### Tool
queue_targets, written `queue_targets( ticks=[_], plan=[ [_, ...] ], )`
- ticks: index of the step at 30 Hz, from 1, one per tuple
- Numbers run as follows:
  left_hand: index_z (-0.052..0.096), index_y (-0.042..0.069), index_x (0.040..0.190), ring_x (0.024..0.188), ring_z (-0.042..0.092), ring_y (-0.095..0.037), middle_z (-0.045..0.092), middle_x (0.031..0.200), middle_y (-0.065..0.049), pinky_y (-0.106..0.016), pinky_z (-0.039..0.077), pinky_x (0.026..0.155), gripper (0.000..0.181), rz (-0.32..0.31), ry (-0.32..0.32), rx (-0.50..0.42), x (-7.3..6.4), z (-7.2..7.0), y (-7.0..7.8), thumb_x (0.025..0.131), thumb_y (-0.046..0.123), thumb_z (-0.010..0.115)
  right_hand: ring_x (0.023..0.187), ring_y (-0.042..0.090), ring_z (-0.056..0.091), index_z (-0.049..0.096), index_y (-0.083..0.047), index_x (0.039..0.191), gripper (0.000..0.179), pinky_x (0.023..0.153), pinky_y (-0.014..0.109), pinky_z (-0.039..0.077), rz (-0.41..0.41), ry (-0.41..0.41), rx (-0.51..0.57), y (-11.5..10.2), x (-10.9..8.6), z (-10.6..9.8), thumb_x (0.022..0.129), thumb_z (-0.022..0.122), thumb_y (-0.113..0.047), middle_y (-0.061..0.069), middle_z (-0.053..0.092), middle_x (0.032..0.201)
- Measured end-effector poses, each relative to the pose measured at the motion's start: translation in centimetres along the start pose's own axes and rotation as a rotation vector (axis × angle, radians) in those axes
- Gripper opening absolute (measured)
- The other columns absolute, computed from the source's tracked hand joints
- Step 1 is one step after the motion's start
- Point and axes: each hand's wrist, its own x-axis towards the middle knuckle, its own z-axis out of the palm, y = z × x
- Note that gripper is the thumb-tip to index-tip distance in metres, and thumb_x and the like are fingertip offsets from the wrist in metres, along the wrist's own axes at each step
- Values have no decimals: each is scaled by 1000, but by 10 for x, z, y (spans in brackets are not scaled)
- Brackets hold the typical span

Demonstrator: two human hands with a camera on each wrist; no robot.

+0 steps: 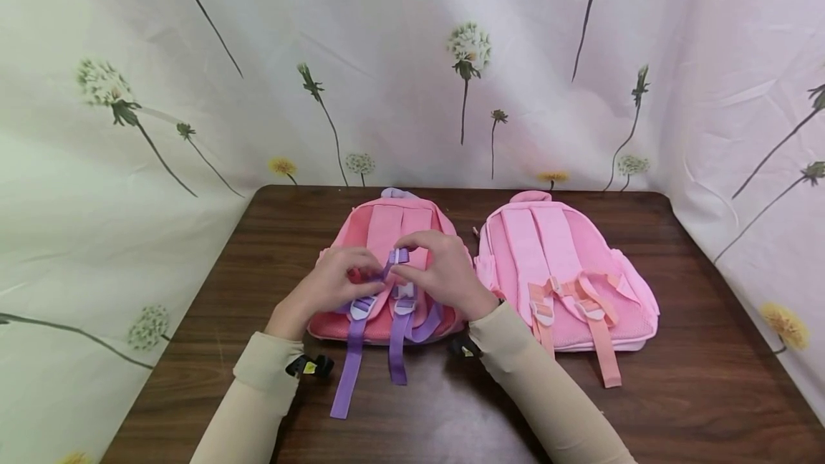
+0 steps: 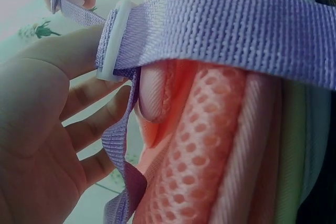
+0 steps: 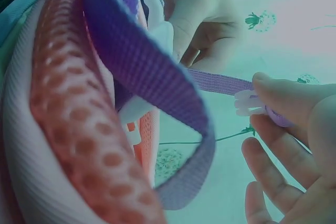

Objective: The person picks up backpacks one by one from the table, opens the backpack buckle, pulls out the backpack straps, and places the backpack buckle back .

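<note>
A pink backpack [image 1: 387, 224] with purple straps lies on the table, its shoulder-strap side facing up. Above it, my right hand [image 1: 445, 271] pinches a pronged white buckle piece [image 3: 247, 103] between thumb and index finger, the other fingers spread. From that piece a thin purple strap [image 3: 218, 81] runs to my left hand [image 1: 338, 278], whose thumb and fingers pinch it. Beside the left thumb, a white strap adjuster [image 2: 113, 40] carries wide purple webbing [image 2: 236, 27]. Another white buckle part [image 1: 404, 291] sits on the backpack below the right hand.
A second, lighter pink backpack [image 1: 525, 235] with orange straps [image 1: 606, 349] lies to the right. Two purple strap ends [image 1: 348, 378] hang over the brown table [image 1: 213, 349] towards me. A floral curtain [image 1: 399, 92] stands behind the table.
</note>
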Motion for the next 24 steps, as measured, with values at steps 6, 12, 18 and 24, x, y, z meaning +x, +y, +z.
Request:
queue_targets(
  ticks=[6,12,18,24],
  plan=[
    [81,12,100,91,68,-18,76,96,6,-41,57,85,15,17,0,24,-2,3,-4,87,14,88,101,16,74,79,-6,108,27,94,33,57,-6,28,38,-2,0,-4,85,89,-16,4,79,104],
    [81,13,99,91,68,-16,75,96,9,-40,57,86,14,9,5,28,-4,4,-5,87,15,88,101,17,74,78,-6,109,28,94,35,58,-12,39,61,-4,1,-9,85,89,-16,4,79,104],
    [81,15,99,90,66,-12,74,94,12,-37,56,86,15,-4,4,24,-5,5,-7,87,16,88,102,16,73,79,-6,109,28,93,40,58,1,34,87,-1,-1,-11,85,90,-16,4,79,104],
    [80,17,101,91,67,-11,75,95,11,-39,58,87,16,-20,4,18,-6,5,-7,87,15,88,104,16,73,79,-7,110,29,95,35,57,-5,29,88,-1,-1,-13,85,90,-16,4,79,106]
  ],
)
